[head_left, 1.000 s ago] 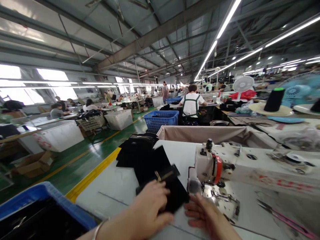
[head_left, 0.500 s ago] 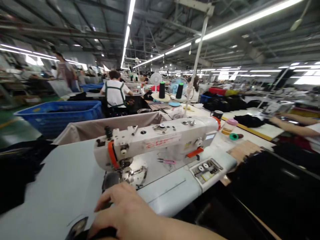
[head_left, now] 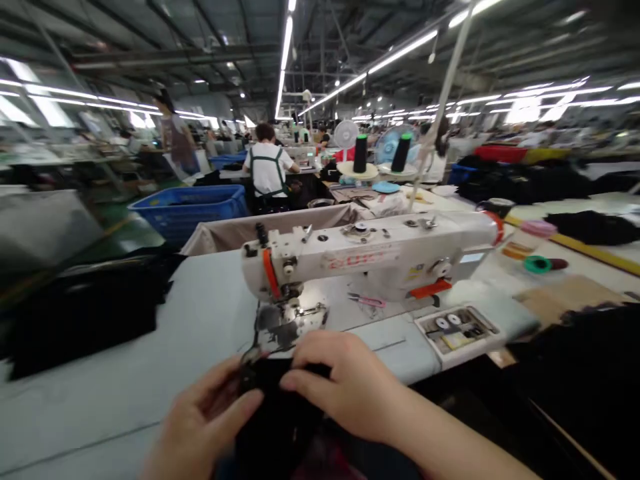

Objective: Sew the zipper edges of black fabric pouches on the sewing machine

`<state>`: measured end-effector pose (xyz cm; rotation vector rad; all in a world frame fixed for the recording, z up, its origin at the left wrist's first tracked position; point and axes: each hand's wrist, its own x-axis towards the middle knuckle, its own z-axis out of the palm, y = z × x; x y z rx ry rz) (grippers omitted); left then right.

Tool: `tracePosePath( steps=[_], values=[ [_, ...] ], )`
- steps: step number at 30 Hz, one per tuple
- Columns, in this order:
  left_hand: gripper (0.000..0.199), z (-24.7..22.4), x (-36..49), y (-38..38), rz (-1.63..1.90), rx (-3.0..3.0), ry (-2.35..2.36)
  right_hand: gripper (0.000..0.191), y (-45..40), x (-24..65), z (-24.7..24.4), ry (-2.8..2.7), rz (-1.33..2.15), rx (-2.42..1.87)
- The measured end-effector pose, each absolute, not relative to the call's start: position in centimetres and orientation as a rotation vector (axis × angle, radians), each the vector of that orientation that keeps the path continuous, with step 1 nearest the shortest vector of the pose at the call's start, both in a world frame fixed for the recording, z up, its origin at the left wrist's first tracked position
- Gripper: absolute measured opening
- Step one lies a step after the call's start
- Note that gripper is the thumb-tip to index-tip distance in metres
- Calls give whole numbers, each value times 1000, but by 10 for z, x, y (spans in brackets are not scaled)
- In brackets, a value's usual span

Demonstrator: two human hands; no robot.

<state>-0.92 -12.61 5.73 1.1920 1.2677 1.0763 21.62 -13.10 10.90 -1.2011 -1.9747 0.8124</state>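
Observation:
Black fabric (head_left: 275, 413) hangs between my two hands at the near edge of the sewing machine table. My left hand (head_left: 203, 417) grips its left side, thumb on top and fingers curled beneath. A small dark, shiny piece (head_left: 249, 375) shows at those fingertips; I cannot make out its kind. My right hand (head_left: 347, 383) pinches the fabric's upper right side between thumb and fingers. Just beyond both hands stands the white sewing machine (head_left: 370, 257), its needle area and metal plate (head_left: 295, 323) in front of my fingertips. Pink-handled thread snips (head_left: 367, 300) lie on the machine bed.
Stacked black fabric (head_left: 85, 313) lies on the table's left. A bobbin tray (head_left: 456, 333) is set in the right side, near a green-ended thread spool (head_left: 539, 265). Behind are a blue crate (head_left: 193, 210), black thread cones (head_left: 360, 153) and a seated person (head_left: 269, 163).
The view has turned left, so the machine sits further right in it. My left hand has come into view, and the black fabric is now raised between both hands.

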Motion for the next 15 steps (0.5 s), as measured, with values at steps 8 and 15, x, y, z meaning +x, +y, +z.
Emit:
tracePosePath(
  steps=[8,15],
  values=[
    [24,76,20,-131,1118,1010,1051,11,-130,224,107,-1822,860,-1256],
    [23,69,17,-133,1132,984,1064,16,-131,220,106,-1845,815,-1351]
  ],
)
